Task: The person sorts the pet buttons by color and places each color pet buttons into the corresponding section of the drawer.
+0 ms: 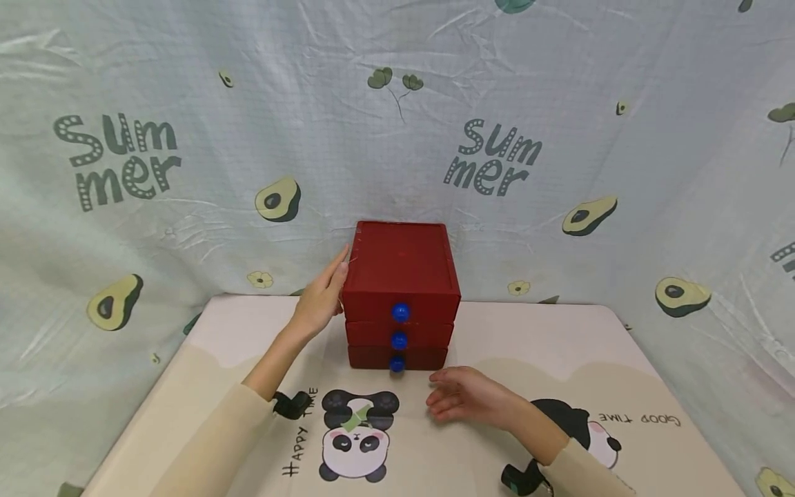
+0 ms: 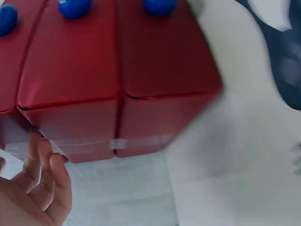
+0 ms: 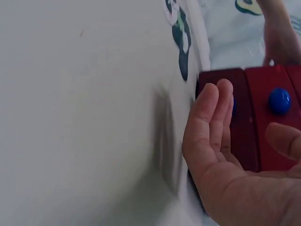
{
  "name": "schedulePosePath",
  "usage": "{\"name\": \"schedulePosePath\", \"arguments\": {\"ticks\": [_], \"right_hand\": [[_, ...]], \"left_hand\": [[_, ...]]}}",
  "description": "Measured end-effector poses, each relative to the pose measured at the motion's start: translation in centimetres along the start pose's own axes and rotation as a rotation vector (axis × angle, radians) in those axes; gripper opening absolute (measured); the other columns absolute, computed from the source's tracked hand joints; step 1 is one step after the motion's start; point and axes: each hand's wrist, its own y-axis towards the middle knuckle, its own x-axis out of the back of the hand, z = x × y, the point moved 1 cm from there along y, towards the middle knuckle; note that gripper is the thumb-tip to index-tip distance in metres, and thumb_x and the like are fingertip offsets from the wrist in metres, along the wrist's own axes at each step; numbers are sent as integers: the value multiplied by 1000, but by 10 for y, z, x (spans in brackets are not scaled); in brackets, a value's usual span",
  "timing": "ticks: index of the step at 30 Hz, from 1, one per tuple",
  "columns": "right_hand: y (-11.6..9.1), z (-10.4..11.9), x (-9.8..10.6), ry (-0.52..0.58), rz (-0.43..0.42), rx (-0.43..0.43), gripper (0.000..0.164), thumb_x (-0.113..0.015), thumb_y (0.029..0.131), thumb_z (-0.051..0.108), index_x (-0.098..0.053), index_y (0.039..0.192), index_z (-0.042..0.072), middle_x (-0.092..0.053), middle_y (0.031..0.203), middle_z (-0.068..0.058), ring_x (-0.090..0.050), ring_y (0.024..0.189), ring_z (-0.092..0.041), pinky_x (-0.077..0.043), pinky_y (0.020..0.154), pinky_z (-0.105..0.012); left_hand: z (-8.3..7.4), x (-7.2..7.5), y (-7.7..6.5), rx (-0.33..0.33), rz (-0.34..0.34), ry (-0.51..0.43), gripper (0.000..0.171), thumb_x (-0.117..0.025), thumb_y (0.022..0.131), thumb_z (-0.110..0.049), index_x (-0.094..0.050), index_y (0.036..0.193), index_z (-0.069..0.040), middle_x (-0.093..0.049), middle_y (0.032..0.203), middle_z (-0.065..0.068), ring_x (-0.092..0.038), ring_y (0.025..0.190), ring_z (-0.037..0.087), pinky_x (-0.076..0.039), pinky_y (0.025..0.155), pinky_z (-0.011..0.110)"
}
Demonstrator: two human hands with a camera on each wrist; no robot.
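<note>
A red cabinet [image 1: 402,262] of three stacked drawers stands at the back middle of the table, its drawers closed. Each drawer front carries a round blue knob [image 1: 401,313]. My left hand [image 1: 318,297] lies along the cabinet's left side, fingers extended, with the fingertips right at the wall in the left wrist view. In front of the cabinet's lower right corner, my right hand [image 1: 462,397] hovers low over the table with loosely bent fingers and nothing in them. The right wrist view shows its thumb apart from the fingers, before the drawer fronts.
The pale table [image 1: 248,359] has printed pandas and lettering on its cover. A hanging sheet [image 1: 348,138] with avocado prints rises right behind the cabinet and along both sides. Black devices [image 1: 292,405] sit at both wrists.
</note>
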Motion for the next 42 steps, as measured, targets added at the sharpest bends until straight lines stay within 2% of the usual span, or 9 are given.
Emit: {"name": "schedulePosePath", "arguments": {"ticks": [3, 12, 18, 22, 26, 32, 35, 37, 42], "right_hand": [[-17, 0, 18, -59, -3, 26, 53, -45, 107, 26, -42, 145, -11, -73, 102, -7, -73, 90, -17, -62, 89, -36], [-64, -2, 68, -124, -56, 96, 54, -45, 108, 26, -37, 146, -11, -73, 103, -3, -72, 93, -16, -59, 90, -30], [-91, 6, 88, -145, -71, 146, 53, -44, 110, 29, -37, 148, -8, -73, 109, -4, -72, 101, -17, -58, 94, -31], [-104, 9, 96, -205, -128, 183, 47, -45, 110, 28, -41, 145, -4, -73, 109, -3, -73, 100, -16, -59, 93, -30], [-111, 13, 103, -317, -216, 244, 48, -45, 111, 26, -38, 144, -7, -71, 108, -3, -73, 99, -18, -60, 90, -29], [-113, 17, 111, -405, -290, 284, 52, -44, 111, 25, -33, 146, -12, -70, 109, -8, -74, 98, -18, -60, 88, -26], [-113, 15, 110, -531, -373, 329, 45, -47, 110, 22, -41, 142, -10, -70, 109, -13, -73, 95, -15, -59, 84, -25], [-113, 13, 108, -699, -471, 372, 39, -51, 109, 22, -49, 138, -5, -71, 110, -14, -72, 95, -13, -58, 81, -25], [-110, 11, 105, -1131, -697, 497, 36, -61, 104, 27, -60, 132, 4, -70, 123, -14, -67, 113, -30, -58, 89, -46]], "left_hand": [[8, 4, -14, 1, -26, 163, 63, -32, 109, -58, -22, 166, -32, -69, 85, 17, -62, 64, 19, -46, 56, 33], [35, 33, -66, 64, -105, 413, 52, -57, 103, -50, -57, 142, -16, -68, 89, 4, -57, 68, 14, -42, 58, 30], [46, 43, -93, -46, -157, 607, 38, -65, 99, -41, -69, 125, -13, -68, 84, 1, -58, 70, 12, -41, 56, 29], [52, 40, -103, -104, -168, 718, 30, -68, 97, -36, -71, 118, -15, -68, 85, 2, -59, 67, 13, -42, 53, 30], [55, 35, -108, -115, -143, 750, 30, -69, 96, -36, -72, 118, -16, -70, 92, 3, -64, 76, 20, -47, 54, 35], [57, 27, -112, -151, -138, 772, 34, -71, 94, -36, -71, 121, -15, -70, 111, 11, -66, 105, 34, -57, 75, 52], [57, 24, -117, -185, -127, 802, 41, -72, 94, -37, -70, 127, -13, -68, 121, 16, -63, 118, 39, -56, 85, 57], [58, 21, -120, -195, -111, 823, 47, -71, 94, -40, -67, 132, -13, -66, 128, 19, -60, 126, 42, -54, 92, 60], [62, 18, -124, -187, -77, 856, 61, -67, 95, -51, -59, 145, -18, -58, 146, 21, -45, 143, 49, -41, 111, 67]]}}
